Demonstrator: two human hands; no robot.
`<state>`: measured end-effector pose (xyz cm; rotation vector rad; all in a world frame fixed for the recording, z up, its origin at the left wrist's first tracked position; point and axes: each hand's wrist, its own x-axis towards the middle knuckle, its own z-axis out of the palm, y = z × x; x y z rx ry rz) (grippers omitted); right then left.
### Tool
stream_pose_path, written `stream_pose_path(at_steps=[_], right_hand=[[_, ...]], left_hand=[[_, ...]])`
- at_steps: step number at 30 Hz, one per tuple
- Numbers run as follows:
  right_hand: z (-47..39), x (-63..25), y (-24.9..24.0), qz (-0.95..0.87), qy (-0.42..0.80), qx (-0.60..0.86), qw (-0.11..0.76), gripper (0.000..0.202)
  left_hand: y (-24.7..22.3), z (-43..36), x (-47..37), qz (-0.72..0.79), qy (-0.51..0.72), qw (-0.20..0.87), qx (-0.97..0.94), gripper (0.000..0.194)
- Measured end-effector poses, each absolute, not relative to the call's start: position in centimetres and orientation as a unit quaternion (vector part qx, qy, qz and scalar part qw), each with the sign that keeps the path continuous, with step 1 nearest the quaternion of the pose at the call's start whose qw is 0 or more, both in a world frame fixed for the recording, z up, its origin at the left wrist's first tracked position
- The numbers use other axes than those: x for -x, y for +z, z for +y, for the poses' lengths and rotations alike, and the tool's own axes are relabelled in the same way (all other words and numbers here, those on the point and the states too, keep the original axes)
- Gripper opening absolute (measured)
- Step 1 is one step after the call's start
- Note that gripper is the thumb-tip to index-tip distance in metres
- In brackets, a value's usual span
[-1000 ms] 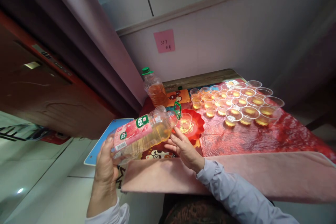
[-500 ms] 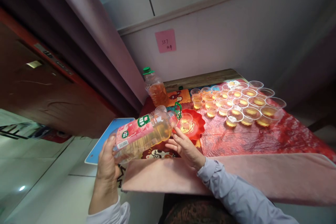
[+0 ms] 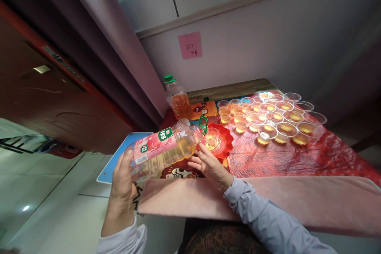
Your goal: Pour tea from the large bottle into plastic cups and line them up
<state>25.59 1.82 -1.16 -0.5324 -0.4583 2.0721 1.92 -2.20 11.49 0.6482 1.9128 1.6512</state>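
A large clear juice bottle with a pink and green label lies tilted in the air, its neck lower right. My left hand is wrapped round its base end. Close under the bottle's shoulder is my right hand, fingers stretched out and apart; the fingertips seem to touch the bottle. A green handle ring sits at the neck. The bottle's mouth is over a clear plastic cup, which stands on a red scalloped plate and holds some pale yellow liquid.
Several clear cups of yellow drink stand in rows on the red table cover. A second bottle with a green cap and orange-coloured drink stands at the back left. A pink cloth covers the near edge. A blue board lies left.
The view has shifted slightly. Both hands and the tilted bottle keep nearly the same place over the cup and plate.
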Motion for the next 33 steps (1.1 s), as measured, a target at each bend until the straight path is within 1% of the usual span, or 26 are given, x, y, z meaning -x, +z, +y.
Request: stream_pose_path(at_steps=[4,9,16,33], right_hand=[[1.90,-25.58,-1.25,-0.178,0.840,0.223,0.461,0.132],[1.93,-25.56,-1.35,-0.179,0.838,0.226,0.463,0.121],[1.97,-25.54,-1.43,-0.177,0.838,0.221,0.466,0.116],[1.90,-25.60,-1.38,-0.187,0.840,0.218,0.461,0.123]], left_hand=[[11.56,-2.08,-1.95,0.708,0.609,0.260,-0.245,0.047],[11.62,-1.99,-1.94,0.706,0.607,0.262,-0.254,0.045],[11.42,-1.90,-1.72,0.702,0.615,0.257,-0.251,0.046],[11.10,-2.02,-1.35,0.706,0.610,0.259,-0.249,0.053]])
